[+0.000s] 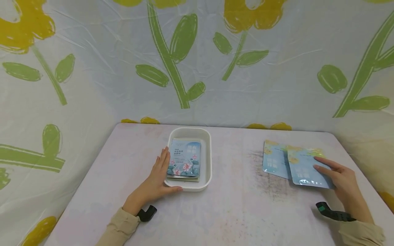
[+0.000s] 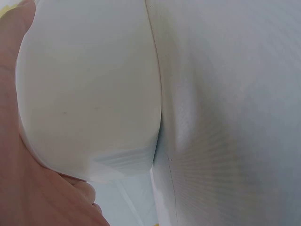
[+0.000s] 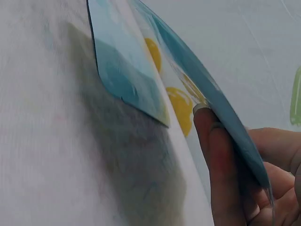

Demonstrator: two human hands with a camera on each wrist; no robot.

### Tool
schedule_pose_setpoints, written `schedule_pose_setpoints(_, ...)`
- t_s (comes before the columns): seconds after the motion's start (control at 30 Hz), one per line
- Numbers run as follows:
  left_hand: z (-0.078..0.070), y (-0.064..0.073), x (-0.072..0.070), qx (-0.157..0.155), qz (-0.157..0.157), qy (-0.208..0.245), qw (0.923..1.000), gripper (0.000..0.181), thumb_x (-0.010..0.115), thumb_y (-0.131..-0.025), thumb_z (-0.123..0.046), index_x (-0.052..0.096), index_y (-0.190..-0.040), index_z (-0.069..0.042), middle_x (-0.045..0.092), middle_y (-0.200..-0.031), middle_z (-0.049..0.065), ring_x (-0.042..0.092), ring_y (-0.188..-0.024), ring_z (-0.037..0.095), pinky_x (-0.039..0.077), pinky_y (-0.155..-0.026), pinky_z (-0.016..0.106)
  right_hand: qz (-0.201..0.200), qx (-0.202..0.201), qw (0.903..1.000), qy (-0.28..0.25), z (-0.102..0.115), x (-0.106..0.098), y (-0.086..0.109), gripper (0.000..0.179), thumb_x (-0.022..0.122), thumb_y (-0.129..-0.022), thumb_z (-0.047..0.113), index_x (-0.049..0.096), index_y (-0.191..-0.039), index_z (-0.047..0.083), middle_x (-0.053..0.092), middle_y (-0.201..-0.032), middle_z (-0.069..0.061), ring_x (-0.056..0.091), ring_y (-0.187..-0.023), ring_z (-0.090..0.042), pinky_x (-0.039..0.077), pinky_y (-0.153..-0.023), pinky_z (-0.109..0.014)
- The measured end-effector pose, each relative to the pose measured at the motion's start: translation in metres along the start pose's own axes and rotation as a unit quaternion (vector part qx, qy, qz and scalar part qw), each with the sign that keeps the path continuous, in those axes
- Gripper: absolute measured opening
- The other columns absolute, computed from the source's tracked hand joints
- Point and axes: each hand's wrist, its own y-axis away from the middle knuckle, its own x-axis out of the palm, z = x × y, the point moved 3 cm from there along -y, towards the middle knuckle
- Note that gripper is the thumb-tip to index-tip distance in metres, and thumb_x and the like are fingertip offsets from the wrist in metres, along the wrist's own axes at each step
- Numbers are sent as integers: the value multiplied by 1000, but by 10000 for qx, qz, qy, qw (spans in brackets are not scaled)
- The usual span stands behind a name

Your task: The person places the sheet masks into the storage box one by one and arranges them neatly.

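Note:
My left hand [image 1: 157, 177] rests against the near left corner of a white plastic tray [image 1: 208, 160], its fingers straight along the side and the thumb across the near end. In the left wrist view, the palm lies along the tray's wall [image 2: 89, 84]. Inside the tray is a small stack of packets, the top blue packet [image 1: 186, 158] printed with pink flowers. My right hand [image 1: 346, 179] pinches a light-blue sachet [image 1: 307, 167] by its right side, tilted up off the table in the right wrist view. This sachet overlaps a second blue sachet [image 1: 274, 159] in the head view.
The pale table [image 1: 234, 212] has dark smudges around the sachets. A flowered cloth [image 1: 107, 68] hangs behind the table and along both sides. Each wrist wears a dark band, the right band [image 1: 335, 213] near the table's right side.

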Motion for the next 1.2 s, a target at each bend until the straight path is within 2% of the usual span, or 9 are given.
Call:
schedule_pose_setpoints(0.07, 0, 0, 0, -25, 9, 9, 10000, 130, 72, -77, -68, -6, -158, -2, -15, -165, 9, -13, -151, 22, -6, -122, 36, 118, -113, 9982, -571, 2, 4, 2, 45, 78, -87, 32, 66, -130, 34, 15, -164, 9, 40, -119, -12, 44, -68, -14)
schedule_pose_setpoints(0.17, 1, 0, 1, -90, 49, 43, 9999, 131, 72, -77, -69, -8, -158, -4, -17, -165, 5, -15, -151, 19, -6, -122, 36, 383, -231, 9882, -1462, 7, 11, 5, 40, 76, -89, 19, 70, -127, 28, 27, -155, 12, 50, -94, 3, 49, -67, -13)
schedule_pose_setpoints(0.33, 1, 0, 2, -147, 77, 58, 9998, 131, 72, -77, -69, -8, -158, -4, -18, -165, 3, -15, -151, 18, -6, -122, 36, 929, -217, 9711, -2186, 18, 22, 12, 38, 66, -96, 12, 66, -131, 28, 21, -155, 8, 52, -90, 2, 52, -72, -15)
schedule_pose_setpoints(0.43, 0, 0, 1, -99, 38, 25, 9999, 131, 72, -77, -68, -7, -158, -3, -17, -165, 6, -13, -151, 21, -5, -122, 38, 976, -187, 9680, -2306, 25, 29, 15, 37, 66, -96, 12, 67, -130, 28, 24, -153, 6, 57, -88, 1, 53, -71, -17)
schedule_pose_setpoints(0.67, -2, 1, 0, -79, -7, 65, 9999, 131, 73, -76, -67, -7, -158, -4, -14, -165, 8, -11, -151, 24, -2, -122, 43, 827, -122, 9728, -2162, 38, 45, 18, 37, 72, -92, 16, 69, -127, 28, 26, -154, 5, 61, -83, -1, 55, -70, -17)
schedule_pose_setpoints(1.03, 1, 1, 3, 128, -26, 27, 9999, 129, 74, -78, -64, -4, -157, 2, -14, -165, 13, -11, -151, 29, -7, -121, 36, 975, -317, 9705, -2184, 57, 66, 24, 39, 72, -92, 17, 68, -130, 25, 24, -156, 1, 63, -84, -1, 56, -72, -18)
schedule_pose_setpoints(1.1, 1, 1, 2, 114, -35, 42, 9999, 129, 74, -78, -64, -4, -157, 1, -14, -165, 13, -11, -151, 29, -8, -121, 34, 989, -318, 9702, -2187, 62, 72, 26, 42, 72, -92, 17, 65, -133, 25, 21, -159, 3, 60, -91, -1, 56, -72, -17)
schedule_pose_setpoints(1.17, 0, 0, 2, 92, -38, 36, 9999, 130, 74, -77, -64, -4, -157, 1, -13, -165, 13, -11, -151, 28, -8, -121, 34, 966, -326, 9731, -2064, 67, 78, 27, 46, 73, -92, 19, 62, -136, 26, 18, -162, 6, 53, -110, -5, 54, -74, -15)
schedule_pose_setpoints(1.2, 0, 0, 2, 76, -30, 22, 10000, 130, 74, -77, -65, -5, -157, 1, -14, -165, 12, -12, -151, 26, -7, -121, 35, 968, -341, 9744, -2001, 70, 82, 27, 48, 72, -92, 20, 60, -138, 26, 16, -163, 8, 46, -121, -8, 52, -83, -17)
